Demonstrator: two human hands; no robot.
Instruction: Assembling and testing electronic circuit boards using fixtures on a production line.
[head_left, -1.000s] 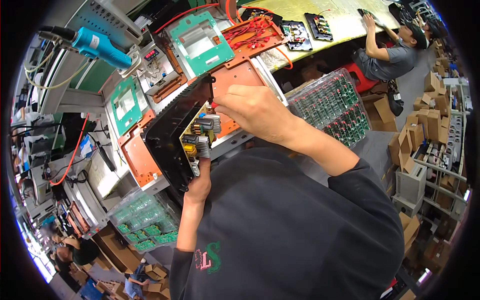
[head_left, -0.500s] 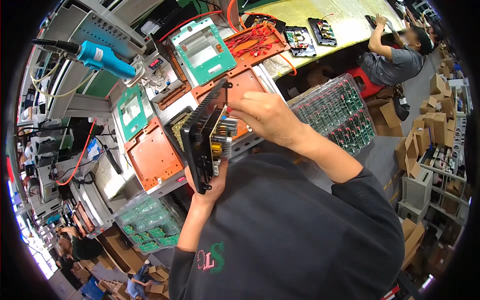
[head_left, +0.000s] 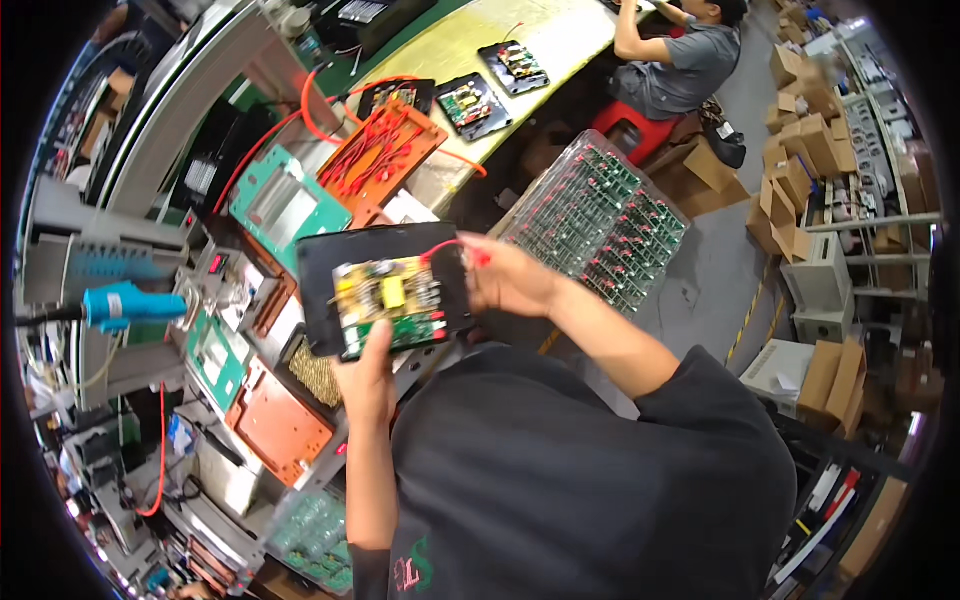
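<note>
Before my chest, a black plastic housing (head_left: 318,262) faces up with a circuit board (head_left: 392,300) in it, carrying a yellow transformer and silver heatsinks. My left hand (head_left: 368,380) is closed on the housing's near left edge, its thumb over the board's lower side. At the right edge, my right hand (head_left: 515,280) is closed round the housing, its fingertips partly hidden and blurred. A red wire (head_left: 445,246) arcs from the board to a red connector by the right fingers.
Beyond lie a green fixture plate (head_left: 262,182), an orange tray (head_left: 395,150) of red wires and another orange fixture (head_left: 285,425). A blue electric screwdriver (head_left: 130,306) is at left. Clear trays (head_left: 600,215) of green boards stand at right. A co-worker (head_left: 675,75) sits at a yellow-covered table (head_left: 440,50).
The housing has turned from edge-on to face up, showing the board. My right hand has moved from the board's wire area to the housing's right edge. The whole view has shifted.
</note>
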